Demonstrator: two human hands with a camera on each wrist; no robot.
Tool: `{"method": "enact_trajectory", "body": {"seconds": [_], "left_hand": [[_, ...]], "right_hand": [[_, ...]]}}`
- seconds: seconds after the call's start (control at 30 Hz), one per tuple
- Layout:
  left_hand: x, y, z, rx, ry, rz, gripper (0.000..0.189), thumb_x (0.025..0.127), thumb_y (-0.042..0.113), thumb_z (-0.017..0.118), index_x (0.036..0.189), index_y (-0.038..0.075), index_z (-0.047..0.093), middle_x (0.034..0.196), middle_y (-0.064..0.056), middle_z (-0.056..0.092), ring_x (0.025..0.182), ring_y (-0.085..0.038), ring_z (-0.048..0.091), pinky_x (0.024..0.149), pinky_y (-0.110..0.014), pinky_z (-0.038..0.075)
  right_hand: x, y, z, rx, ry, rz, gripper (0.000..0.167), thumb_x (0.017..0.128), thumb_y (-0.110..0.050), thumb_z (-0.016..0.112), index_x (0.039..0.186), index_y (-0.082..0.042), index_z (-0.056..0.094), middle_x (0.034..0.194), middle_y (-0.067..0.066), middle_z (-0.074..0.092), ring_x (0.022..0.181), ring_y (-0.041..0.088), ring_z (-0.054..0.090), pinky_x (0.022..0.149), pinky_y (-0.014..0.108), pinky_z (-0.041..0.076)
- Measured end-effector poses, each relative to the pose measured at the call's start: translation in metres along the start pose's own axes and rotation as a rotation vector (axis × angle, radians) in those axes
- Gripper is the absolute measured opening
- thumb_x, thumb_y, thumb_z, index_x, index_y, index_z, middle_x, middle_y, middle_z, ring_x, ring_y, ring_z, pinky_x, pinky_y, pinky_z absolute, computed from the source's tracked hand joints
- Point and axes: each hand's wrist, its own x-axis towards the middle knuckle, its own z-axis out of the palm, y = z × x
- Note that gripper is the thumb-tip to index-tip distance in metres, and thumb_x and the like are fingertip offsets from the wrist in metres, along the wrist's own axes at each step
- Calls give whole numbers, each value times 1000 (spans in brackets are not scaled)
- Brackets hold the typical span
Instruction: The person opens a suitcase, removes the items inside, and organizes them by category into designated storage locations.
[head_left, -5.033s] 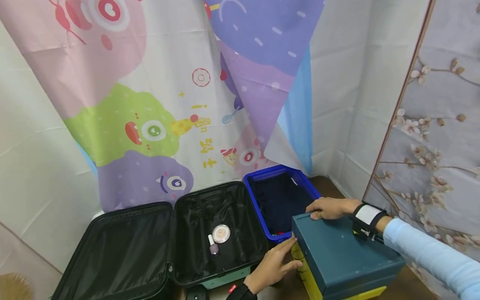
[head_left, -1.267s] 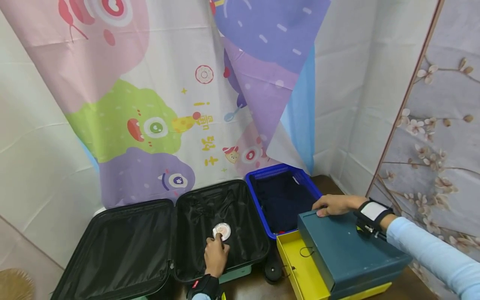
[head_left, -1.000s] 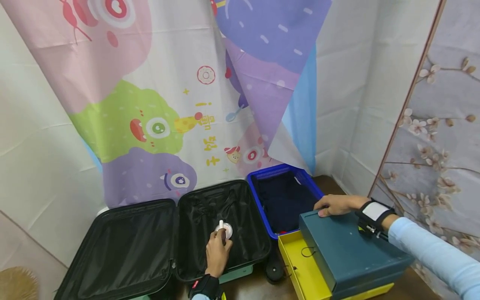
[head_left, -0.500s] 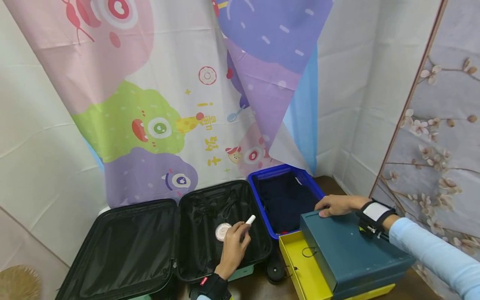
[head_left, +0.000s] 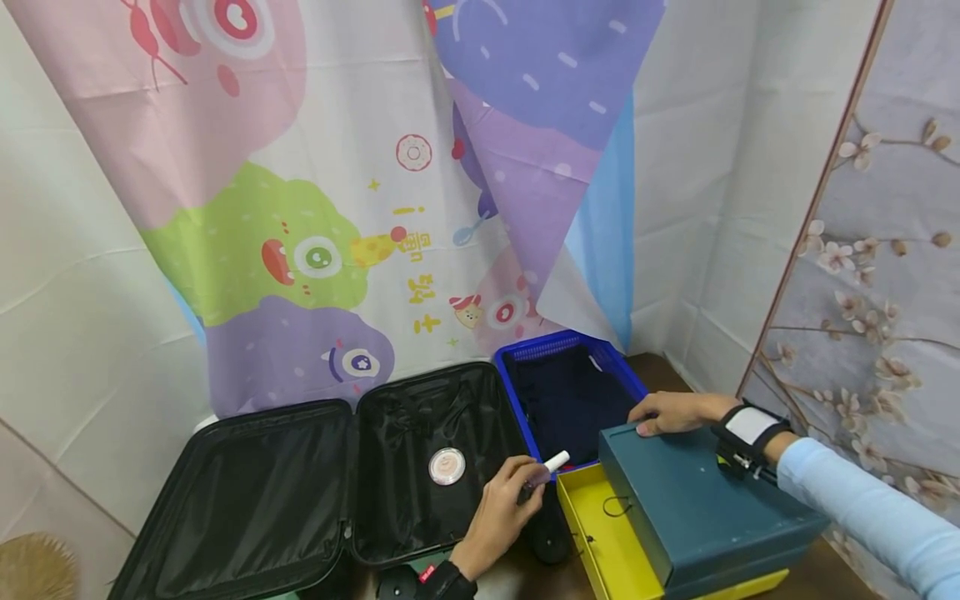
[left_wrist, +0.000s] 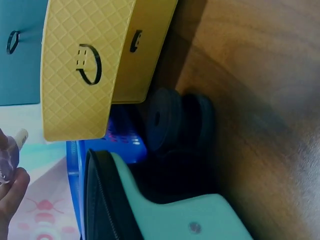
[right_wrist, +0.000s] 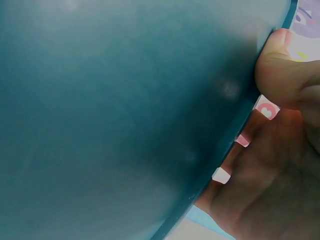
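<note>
My left hand [head_left: 498,512] pinches a nail polish bottle [head_left: 556,462] with a white cap and lilac body. It is above the gap between the suitcase and the yellow drawer [head_left: 611,521], the cap toward the drawer. The left wrist view shows the bottle [left_wrist: 9,159] between thumb and fingers at the edge. On the teal drawer box [head_left: 712,500] my right hand [head_left: 675,412] grips the far edge, thumb on top and fingers over the side [right_wrist: 272,160]. The yellow drawer stands pulled out, with a black loop inside. A round powder compact [head_left: 447,466] lies in the suitcase [head_left: 393,508].
Behind the box stands a blue basket [head_left: 520,417] with dark cloth [head_left: 566,400] in it. The suitcase's other half [head_left: 247,500] lies spread out at left. A black suitcase wheel [left_wrist: 165,120] sticks out near the drawer. Printed curtains [head_left: 315,250] hang behind.
The left hand has picked the nail polish up from beside the compact and carried it right, toward the drawer. Earlier, the drawer came out of the box. The right hand keeps its place.
</note>
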Motion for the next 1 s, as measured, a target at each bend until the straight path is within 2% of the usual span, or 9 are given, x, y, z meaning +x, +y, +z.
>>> {"method": "enact_trajectory", "body": {"seconds": [0.27, 0.37, 0.57, 0.83, 1.0], "left_hand": [[-5, 4, 9, -59, -26, 13, 27, 85, 0, 73, 112, 4, 68, 113, -7, 62, 92, -11, 65, 78, -17, 50], [-7, 5, 12, -48, -37, 28, 27, 84, 0, 74, 111, 4, 68, 112, -8, 64, 91, -10, 65, 77, -15, 49], [-10, 9, 17, -85, -80, 32, 26, 86, 0, 72, 111, 5, 68, 111, -8, 65, 88, -7, 65, 76, -12, 48], [-4, 14, 22, -126, -111, 36, 20, 90, 7, 71, 110, 7, 69, 106, -3, 67, 88, -4, 65, 77, -11, 48], [-1, 15, 27, -81, -135, 67, 17, 90, 12, 73, 106, 9, 71, 105, -2, 69, 89, -7, 62, 79, -14, 47]], "right_hand": [[0, 2, 0, -20, 9, -1, 22, 100, -16, 56, 114, -5, 69, 104, 1, 68, 93, 18, 61, 86, 44, 49], [0, 3, 1, -24, 11, -5, 23, 100, -16, 56, 115, -5, 69, 105, 1, 68, 94, 18, 61, 87, 43, 49], [0, 2, 2, -5, 8, -5, 22, 100, -15, 56, 114, -4, 69, 104, 1, 67, 93, 17, 59, 87, 42, 48], [0, 3, 1, -3, 7, -2, 22, 100, -15, 56, 115, -5, 68, 105, 2, 67, 95, 19, 59, 87, 43, 48], [-1, 2, 2, -8, 12, -19, 21, 100, -15, 56, 114, -5, 69, 104, 0, 66, 94, 17, 59, 85, 41, 48]]}}
